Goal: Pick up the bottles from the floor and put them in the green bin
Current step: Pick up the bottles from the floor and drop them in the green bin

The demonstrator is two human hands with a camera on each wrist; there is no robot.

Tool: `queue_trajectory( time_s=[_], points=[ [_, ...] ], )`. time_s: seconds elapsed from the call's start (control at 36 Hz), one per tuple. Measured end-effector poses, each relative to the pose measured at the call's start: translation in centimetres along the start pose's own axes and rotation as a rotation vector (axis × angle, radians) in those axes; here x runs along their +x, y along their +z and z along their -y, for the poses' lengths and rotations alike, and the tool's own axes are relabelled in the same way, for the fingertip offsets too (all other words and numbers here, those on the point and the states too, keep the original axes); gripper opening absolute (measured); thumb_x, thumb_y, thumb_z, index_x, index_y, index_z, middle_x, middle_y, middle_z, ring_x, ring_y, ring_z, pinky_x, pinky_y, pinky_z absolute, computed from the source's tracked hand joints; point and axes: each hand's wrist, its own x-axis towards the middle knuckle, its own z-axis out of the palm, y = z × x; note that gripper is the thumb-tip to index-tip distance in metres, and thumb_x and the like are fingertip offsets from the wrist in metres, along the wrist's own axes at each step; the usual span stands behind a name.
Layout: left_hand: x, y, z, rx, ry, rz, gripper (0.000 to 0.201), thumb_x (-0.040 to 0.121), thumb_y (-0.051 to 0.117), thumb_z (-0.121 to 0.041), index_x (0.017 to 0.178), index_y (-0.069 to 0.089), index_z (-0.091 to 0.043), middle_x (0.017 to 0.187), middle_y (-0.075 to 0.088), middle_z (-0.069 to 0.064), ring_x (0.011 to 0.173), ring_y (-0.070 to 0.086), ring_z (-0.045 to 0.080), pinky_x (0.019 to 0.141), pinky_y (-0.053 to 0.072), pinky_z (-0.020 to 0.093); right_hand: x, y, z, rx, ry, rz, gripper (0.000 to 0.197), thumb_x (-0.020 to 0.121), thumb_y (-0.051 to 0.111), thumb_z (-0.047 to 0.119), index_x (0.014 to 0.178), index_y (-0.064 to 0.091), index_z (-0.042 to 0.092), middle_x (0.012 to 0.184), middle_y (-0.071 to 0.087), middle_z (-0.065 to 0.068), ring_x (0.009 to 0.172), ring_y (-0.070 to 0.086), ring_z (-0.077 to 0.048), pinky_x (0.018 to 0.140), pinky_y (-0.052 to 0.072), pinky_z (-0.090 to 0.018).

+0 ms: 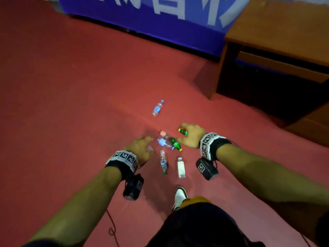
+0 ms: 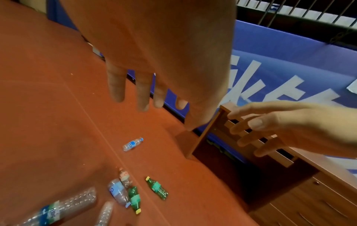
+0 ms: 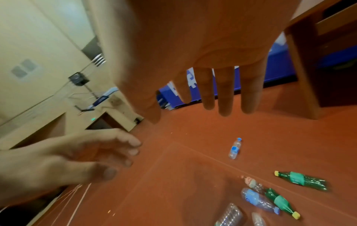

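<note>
A person reaches both bare arms down over a red floor (image 1: pixel 71 86) strewn with plastic bottles. At left, the left hand (image 1: pixel 140 148) hangs above the floor with its fingers (image 2: pixel 115 85) loosely extended and spread, holding nothing; a clear crushed bottle (image 1: pixel 150 148) lies below its fingertips in the head view. Just right of it sits a tight cluster: a red-labelled clear bottle (image 1: pixel 162 133), a blue-labelled clear bottle (image 1: pixel 163 142) and a green bottle with a yellow cap (image 1: pixel 175 144), touching or overlapping one another. Nearer the person lie a clear bottle with a green cap (image 1: pixel 163 162) and, beside it, a squarish clear bottle with a white cap (image 1: pixel 181 167). Farther out, well apart from the group, a small blue-capped bottle (image 1: pixel 157 108) lies alone. At right, the right hand (image 1: pixel 191 135) hovers with fingers (image 3: pixel 225 91) straight and parted, empty, above a second green bottle (image 1: pixel 183 131) resting on the floor. A wooden desk (image 1: pixel 276 32) stands at far right before a blue banner (image 1: pixel 160 18). The green bin appears in no view.
</note>
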Motion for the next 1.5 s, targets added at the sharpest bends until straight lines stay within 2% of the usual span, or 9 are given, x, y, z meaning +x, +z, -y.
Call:
queue_trajectory(
  time_s=[0.14,0.28,0.39,0.61,0.75,0.94,1.14,1.31,1.5],
  points=[
    [2.8,-1.6,4.5,0.085,-0.038,0.082,0.072,0.091,0.061,-0.045,0.153,0.031,-0.024,0.157,0.035,0.009,0.14,0.038,0.032,0.114,0.034,0.042,3.7,1.5,3.0,-0.112,0.063,0.129,0.09,0.073,0.051,0.071,0.148,0.034,0.025,0.143,0.05,-0.012,0.126,0.053,-0.034,0.101,0.048,-0.045],
    [6.4,-4.2,8.5,0.09,0.01,0.078,0.066,0.09,0.062,-0.039,0.149,0.036,-0.025,0.15,0.04,0.011,0.133,0.045,0.032,0.109,0.04,0.044,6.6,3.4,6.5,-0.108,0.109,0.167,0.071,0.084,0.056,0.055,0.147,0.036,0.028,0.14,0.053,-0.009,0.12,0.056,-0.033,0.097,0.049,-0.04],
    [10.0,-5.1,12.4,0.171,0.069,0.148,0.068,0.088,0.061,-0.044,0.149,0.032,-0.032,0.151,0.038,0.007,0.131,0.048,0.032,0.105,0.044,0.046,8.3,5.2,8.5,-0.101,0.189,0.174,0.078,0.087,0.056,0.055,0.153,0.025,0.027,0.145,0.049,-0.012,0.12,0.056,-0.035,0.095,0.051,-0.043],
    [17.7,-5.7,19.6,0.521,0.347,0.191,0.07,0.088,0.056,-0.051,0.149,0.032,-0.025,0.149,0.039,0.009,0.136,0.037,0.032,0.11,0.037,0.047,10.5,10.6,11.6,-0.09,0.434,0.121,0.072,0.088,0.044,0.062,0.15,0.019,0.036,0.135,0.052,-0.013,0.117,0.058,-0.037,0.094,0.05,-0.045],
    [20.7,-3.7,23.7,0.659,0.486,0.221,0.07,0.087,0.059,-0.049,0.149,0.032,-0.029,0.152,0.032,0.007,0.14,0.03,0.029,0.112,0.032,0.048,11.9,15.5,14.0,0.004,0.596,0.11,0.076,0.086,0.052,0.059,0.152,0.021,0.034,0.14,0.049,-0.008,0.121,0.055,-0.034,0.095,0.049,-0.042],
    [25.7,5.1,27.3,0.641,0.614,0.232,0.07,0.087,0.059,-0.049,0.149,0.033,-0.027,0.154,0.028,0.006,0.141,0.026,0.028,0.111,0.032,0.047,15.7,25.0,13.9,0.067,0.627,0.091,0.074,0.085,0.054,0.057,0.149,0.027,0.031,0.139,0.052,-0.007,0.117,0.058,-0.033,0.089,0.049,-0.039],
    [33.5,17.2,32.3,0.456,0.412,0.33,0.065,0.086,0.065,-0.046,0.145,0.042,-0.028,0.155,0.028,0.01,0.142,0.024,0.034,0.114,0.029,0.048,22.9,37.1,9.1,0.139,0.656,0.063,0.076,0.086,0.055,0.054,0.151,0.022,0.032,0.14,0.047,-0.008,0.118,0.056,-0.032,0.091,0.049,-0.041],
    [41.7,27.4,35.5,0.376,0.269,0.347,0.075,0.085,0.067,-0.045,0.15,0.031,-0.032,0.16,0.02,0.012,0.146,0.019,0.037,0.118,0.026,0.049,29.6,47.0,2.9,0.197,0.648,0.029,0.078,0.083,0.058,0.049,0.151,0.022,0.033,0.144,0.041,-0.008,0.12,0.053,-0.034,0.091,0.051,-0.044],
    [49.3,39.3,38.2,0.359,0.249,0.295,0.084,0.081,0.069,-0.051,0.152,0.026,-0.037,0.165,0.011,0.004,0.151,0.005,0.032,0.119,0.021,0.053,36.4,56.9,-4.8,0.261,0.675,0.002,0.082,0.082,0.064,0.044,0.151,0.021,0.033,0.154,0.029,-0.01,0.13,0.047,-0.038,0.102,0.045,-0.044]
  ],
)
